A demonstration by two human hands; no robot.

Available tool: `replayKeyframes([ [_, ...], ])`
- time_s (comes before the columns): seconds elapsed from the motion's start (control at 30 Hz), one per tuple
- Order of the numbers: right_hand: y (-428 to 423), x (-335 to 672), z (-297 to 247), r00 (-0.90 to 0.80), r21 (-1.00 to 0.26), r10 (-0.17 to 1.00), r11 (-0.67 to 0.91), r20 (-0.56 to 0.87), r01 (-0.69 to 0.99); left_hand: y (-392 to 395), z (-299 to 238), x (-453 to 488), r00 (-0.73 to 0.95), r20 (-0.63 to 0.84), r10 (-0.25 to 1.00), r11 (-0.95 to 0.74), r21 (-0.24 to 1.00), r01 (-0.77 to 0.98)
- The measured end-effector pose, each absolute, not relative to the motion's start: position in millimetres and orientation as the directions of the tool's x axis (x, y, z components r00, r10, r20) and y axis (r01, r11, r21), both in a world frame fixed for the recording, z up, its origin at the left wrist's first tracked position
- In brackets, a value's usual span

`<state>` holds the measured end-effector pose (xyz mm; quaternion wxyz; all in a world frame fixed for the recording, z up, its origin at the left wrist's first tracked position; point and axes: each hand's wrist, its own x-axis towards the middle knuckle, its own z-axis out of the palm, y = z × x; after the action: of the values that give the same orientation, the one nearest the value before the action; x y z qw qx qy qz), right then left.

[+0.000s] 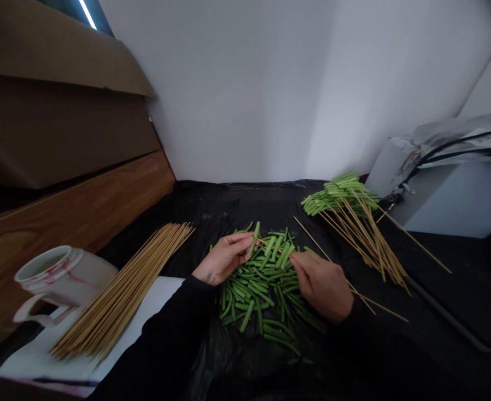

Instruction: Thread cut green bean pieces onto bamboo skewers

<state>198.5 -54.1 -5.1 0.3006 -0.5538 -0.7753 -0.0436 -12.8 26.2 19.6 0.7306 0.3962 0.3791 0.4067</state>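
Note:
My left hand (231, 256) pinches a short piece of green bean (255, 236) upright between thumb and fingertips. The tip of a bamboo skewer (263, 241) meets it. Several bean pieces (277, 249) sit side by side across that skewer. My right hand (323, 283) is closed round the skewer near the last bean piece, and the rear of the stick runs out behind the hand. Below both hands lies a loose heap of cut green beans (262, 301), partly covered by the right hand.
A bundle of bare bamboo skewers (128, 289) lies at left on white paper (168, 287), beside a tipped white mug (80, 275). Filled skewers (341, 192) are stacked at back right. Black plastic (232, 197) covers the table. A cardboard box (70, 128) stands left; a wall (245, 89) rises behind.

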Motion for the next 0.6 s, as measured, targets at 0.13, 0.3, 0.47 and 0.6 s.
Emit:
replayKeyframes([
  [0.13,-55.1,198.1,-5.6,-0.213,-0.241,0.830,0.379,0.516,0.894,26.5,19.0,-11.9,0.334,-0.202,0.921,0.305,0.906,-0.293],
  [0.3,-56.6,197.3,-6.8,-0.229,-0.187,0.814,0.377,0.534,0.907,26.9,16.9,-12.2,0.323,-0.167,0.932,0.263,0.923,-0.282],
  [0.47,-57.8,195.7,-7.3,-0.234,-0.171,0.809,0.377,0.539,0.910,28.5,13.3,-13.6,0.335,-0.171,0.927,0.261,0.933,-0.248],
  [0.6,-56.9,195.6,-8.0,-0.243,-0.218,0.830,0.393,0.503,0.893,30.6,11.0,-15.0,0.319,-0.165,0.933,0.233,0.954,-0.187],
])
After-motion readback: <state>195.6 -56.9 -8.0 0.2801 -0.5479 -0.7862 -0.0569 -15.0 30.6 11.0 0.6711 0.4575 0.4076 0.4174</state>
